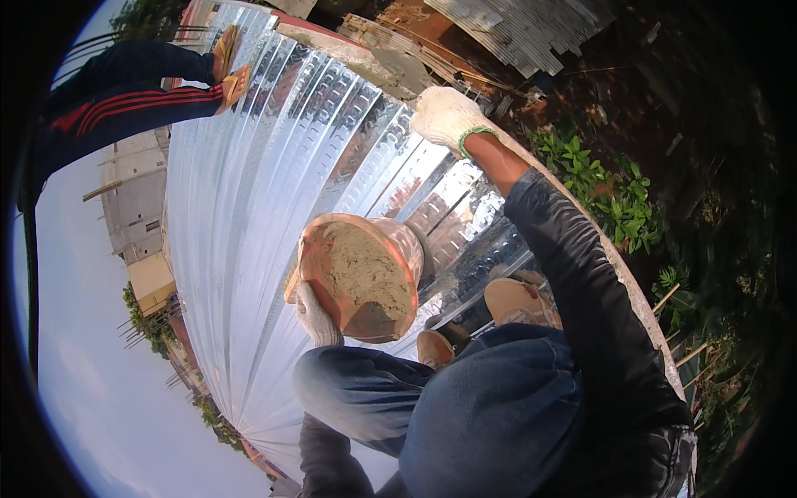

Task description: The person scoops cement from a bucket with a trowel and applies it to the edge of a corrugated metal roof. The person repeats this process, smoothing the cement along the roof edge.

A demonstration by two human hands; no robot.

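The person crouches on a shiny corrugated metal roof (pixel 249 166), knees in blue jeans and tan shoes (pixel 515 300) planted on the sheets. The left hand (pixel 314 315), in a whitish work glove, holds an orange bucket (pixel 361 278) from below on its left side; its fingers (pixel 309 300) are curled shut against the bucket's wall and base, so the hand has hold of it. The bucket sits just in front of the knees, tilted so its open mouth faces the camera, and it is filled nearly to the rim with grey-brown wet mortar (pixel 365 270) (sand and cement, by the look of it). The right hand (pixel 444 116), also gloved, with a green band at the wrist, reaches out well away from the bucket and rests on the pale concrete edge (pixel 581 220) that runs along the right side of the roof; its fingers lie bent over the edge, but how tightly they grip cannot be told from this angle. The arm wears a dark sleeve. At the far end of the roof another person stands, seen only as legs in dark trousers with red stripes (pixel 124 95) and sandals. Beyond the concrete edge, down below, are green plants (pixel 610 195) and reddish earth, with more corrugated sheets (pixel 523 29) stacked farther off.
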